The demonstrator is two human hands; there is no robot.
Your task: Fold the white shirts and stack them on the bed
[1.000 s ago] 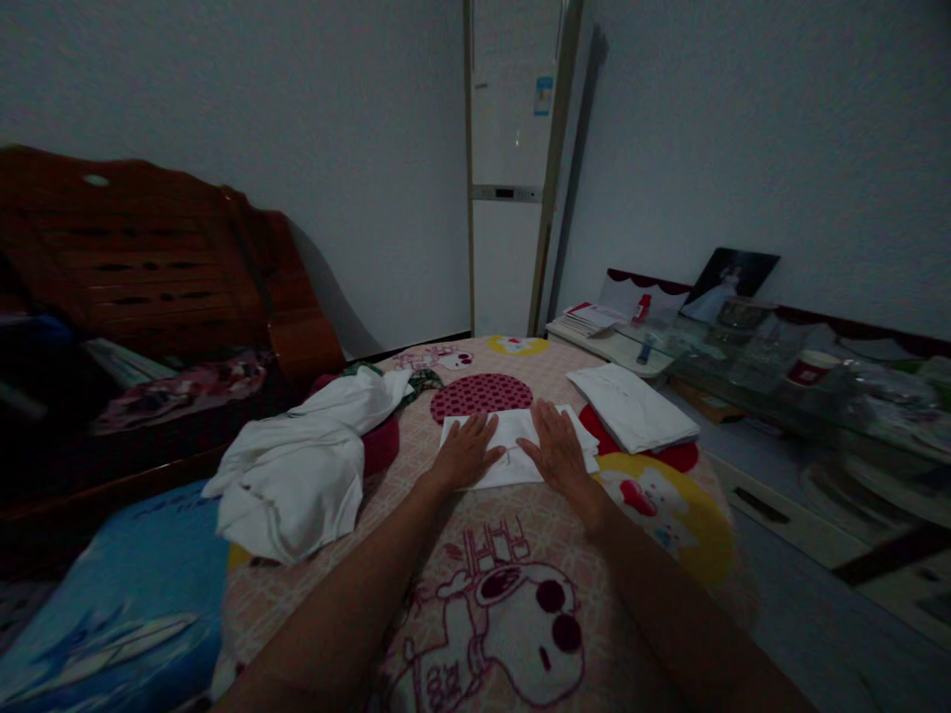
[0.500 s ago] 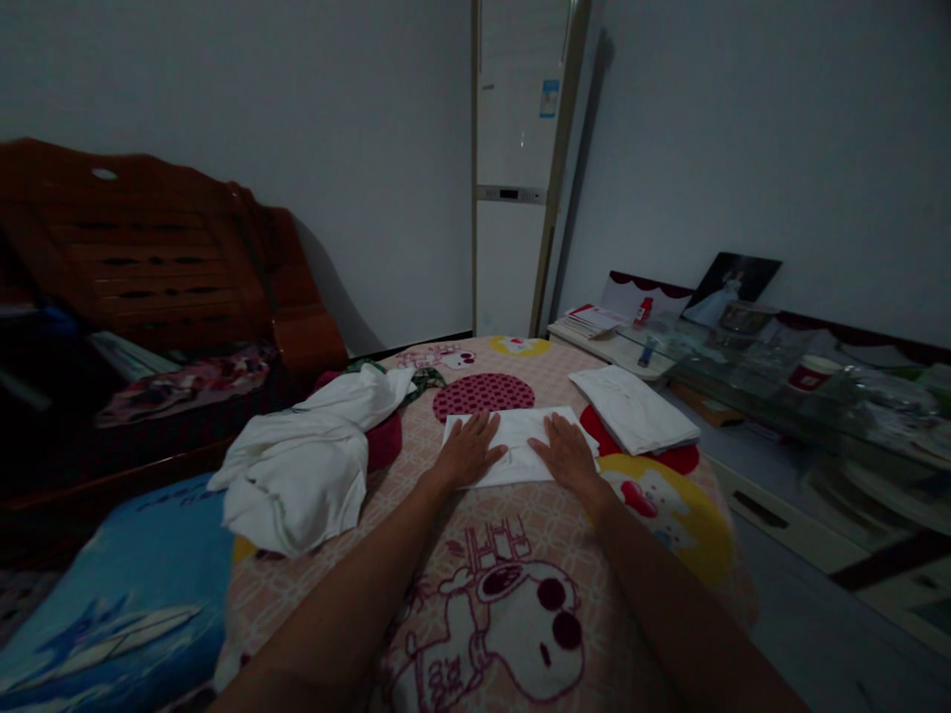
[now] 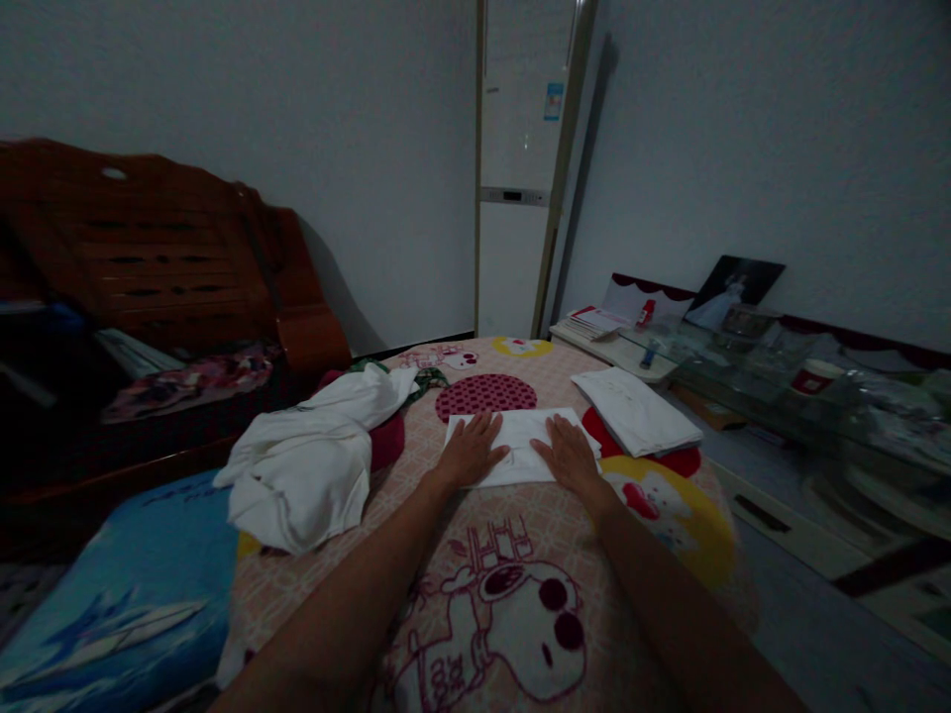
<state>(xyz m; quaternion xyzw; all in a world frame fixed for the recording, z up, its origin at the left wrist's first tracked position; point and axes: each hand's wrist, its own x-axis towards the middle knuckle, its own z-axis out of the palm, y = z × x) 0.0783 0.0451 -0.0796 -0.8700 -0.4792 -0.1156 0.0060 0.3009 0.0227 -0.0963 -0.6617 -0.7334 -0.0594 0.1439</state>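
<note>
Pink tablecloth point(image 3: 416, 436): patterned, spread beneath the middle cloth point(image 3: 521, 426), with a cartoon dog showing on the near side of it.
Wooden bench point(image 3: 170, 248): well to the left of the middle cloth; its left end is cut off, and the dark heap there is lost in shadow.
Glass-topped unit point(image 3: 687, 381): to the right of the middle cloth, running out of view; the clear items on it are hard to make out.
White appliance point(image 3: 516, 257): upright, beyond the middle cloth, its top cut off.
Blue printed cloth point(image 3: 149, 555): left of the middle cloth and nearer the person, partly out of view.
Forearms point(image 3: 349, 594): reaching to the middle cloth from its near side, cut off at the bottom.
Crumpled white cloth point(image 3: 304, 475): left of the middle cloth, apart from it; its folds hide its shape.
Flat white cloth point(image 3: 639, 411): just beside the middle cloth, right and slightly farther.
Middle cloth: white, folded to a rectangle, its two sides partly hidden under the hands.
Left hand point(image 3: 470, 451): open, palm down on the middle cloth's left part, thumb pointing inward; palm unseen.
Right hand point(image 3: 571, 454): likewise open and flat on its right part, fingers slightly spread, palm hidden.
Cup point(image 3: 815, 376): red and white, well right of the middle cloth; print illegible.
</note>
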